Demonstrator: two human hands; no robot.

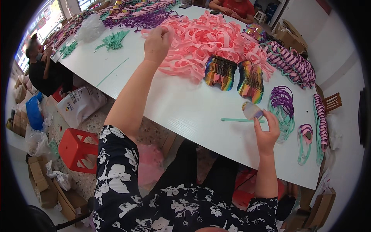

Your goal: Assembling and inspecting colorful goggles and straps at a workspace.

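My left hand (157,45) is closed at the left edge of a heap of pink foam bands (212,36), with one pink band at its fingertips. My right hand (267,133) pinches a shiny, curved goggle lens (252,110) above the white table, near its front edge. Just below that lens lies a short mint-green strap (236,120). Two stacks of rainbow-tinted goggle lenses stand side by side beyond it, a left stack (220,73) and a right stack (250,82).
Purple and green cords (282,104) lie right of my right hand, near a small strapped goggle piece (305,135). Long rows of purple-and-pink strapped pieces (290,65) line the right side. Green strips (113,40) and a clear plastic bag (90,28) lie at left. A red stool (78,150) stands beside the table.
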